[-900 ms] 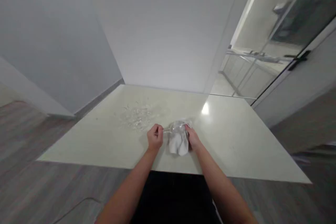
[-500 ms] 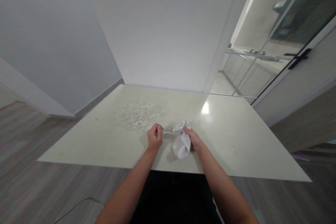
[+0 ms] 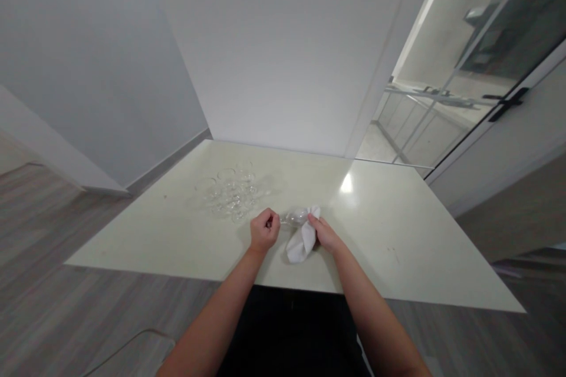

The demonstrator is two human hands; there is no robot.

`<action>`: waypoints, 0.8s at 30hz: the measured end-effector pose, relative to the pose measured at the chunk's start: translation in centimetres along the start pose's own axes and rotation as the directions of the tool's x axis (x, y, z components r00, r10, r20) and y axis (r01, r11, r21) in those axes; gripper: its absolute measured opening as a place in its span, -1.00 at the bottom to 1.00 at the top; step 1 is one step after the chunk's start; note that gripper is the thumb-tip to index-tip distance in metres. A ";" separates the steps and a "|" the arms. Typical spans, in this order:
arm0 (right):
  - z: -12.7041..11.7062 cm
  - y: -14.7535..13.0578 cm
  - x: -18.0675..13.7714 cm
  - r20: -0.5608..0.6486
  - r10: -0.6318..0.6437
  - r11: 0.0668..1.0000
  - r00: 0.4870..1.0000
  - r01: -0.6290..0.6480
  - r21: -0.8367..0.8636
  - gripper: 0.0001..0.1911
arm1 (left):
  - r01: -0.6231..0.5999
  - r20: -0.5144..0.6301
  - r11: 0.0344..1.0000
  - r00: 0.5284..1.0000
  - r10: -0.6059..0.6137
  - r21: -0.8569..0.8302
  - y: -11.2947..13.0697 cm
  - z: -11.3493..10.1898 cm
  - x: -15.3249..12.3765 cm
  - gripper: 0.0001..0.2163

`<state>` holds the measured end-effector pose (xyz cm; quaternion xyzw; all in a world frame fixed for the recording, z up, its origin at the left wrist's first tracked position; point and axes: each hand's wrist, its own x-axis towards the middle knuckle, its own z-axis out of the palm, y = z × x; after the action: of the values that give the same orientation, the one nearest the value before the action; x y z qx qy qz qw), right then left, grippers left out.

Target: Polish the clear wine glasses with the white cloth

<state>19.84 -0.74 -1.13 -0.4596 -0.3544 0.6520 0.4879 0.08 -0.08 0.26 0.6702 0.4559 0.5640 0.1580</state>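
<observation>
My left hand [image 3: 264, 228] is closed around the stem end of a clear wine glass [image 3: 296, 216], which lies sideways between my hands with its bowl to the right. At the bowl's rim, my right hand [image 3: 325, 234] is closed on a white cloth [image 3: 302, 242]. Part of the cloth is bunched at the glass's mouth, and the rest hangs down toward the table. Whether cloth reaches deep inside the bowl I cannot tell. Left of my hands, several clear stemmed glasses [image 3: 234, 193] stand close together.
The pale glossy table [image 3: 420, 235] spans the view, with a white wall [image 3: 283, 70] along its back edge. To the right is a glazed door with a black handle [image 3: 508, 103]. A cable [image 3: 145, 331] lies on the wood-look floor at lower left.
The glass's bowl shows more plainly now, with less cloth over it. The hanging cloth has shifted slightly left, and my left hand has moved a little right.
</observation>
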 end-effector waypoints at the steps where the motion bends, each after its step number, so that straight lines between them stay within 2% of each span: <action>1: -0.1 0.0 0.1 -0.003 -0.015 0.999 1.000 0.015 -0.036 -0.61 | 0.007 -0.011 1.000 1.000 -0.006 0.011 0.0 0.0 0.0 -0.77; 5: 0.1 -0.2 0.0 0.005 -0.098 0.995 0.995 0.098 -0.016 -0.61 | 0.046 -0.034 0.999 0.998 -0.045 0.015 0.1 0.3 -0.1 -0.75; 9: 0.8 -0.6 -0.1 -0.055 -0.122 0.981 0.991 0.129 0.147 -0.64 | 0.063 0.005 0.998 0.998 -0.063 -0.004 0.6 0.8 -0.1 -0.78; 12: 0.9 -1.1 0.3 -0.155 -0.121 0.939 0.981 0.164 0.303 -0.70 | 0.130 -0.043 0.989 0.990 -0.133 -0.064 0.6 1.0 0.3 -0.74; 14: 0.5 -1.6 0.5 -0.253 -0.139 0.875 0.958 0.238 0.422 -0.76 | 0.227 -0.126 0.962 0.961 -0.247 -0.153 0.5 1.0 0.8 -0.67; 16: 0.1 -2.1 0.4 -0.301 -0.172 0.805 0.938 0.310 0.505 -0.75 | 0.346 -0.194 0.886 0.889 -0.414 -0.308 0.3 1.2 1.3 -0.62; 18: 0.1 -2.5 0.0 -0.208 -0.180 0.807 0.961 0.265 0.527 -0.62 | 0.443 -0.173 0.760 0.800 -0.575 -0.476 0.4 1.7 1.6 -0.60; 20: 0.5 -2.6 -0.6 -0.004 -0.139 0.883 0.990 0.126 0.451 -0.48 | 0.505 -0.074 0.653 0.757 -0.649 -0.565 0.8 2.7 1.6 -0.61; 21: 0.9 -2.5 -0.8 0.095 -0.113 0.923 0.989 0.069 0.378 -0.45 | 0.527 -0.011 0.628 0.761 -0.649 -0.573 1.1 3.4 1.4 -0.63; 24: 1.9 -1.7 -0.7 0.175 -0.123 0.965 0.977 0.076 0.251 -0.51 | 0.534 0.163 0.654 0.825 -0.541 -0.536 1.9 5.4 0.7 -0.68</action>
<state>18.70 -0.98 1.24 -0.3141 -0.3394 0.7057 0.5368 5.70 1.07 0.37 0.4253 0.4483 0.6032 0.5043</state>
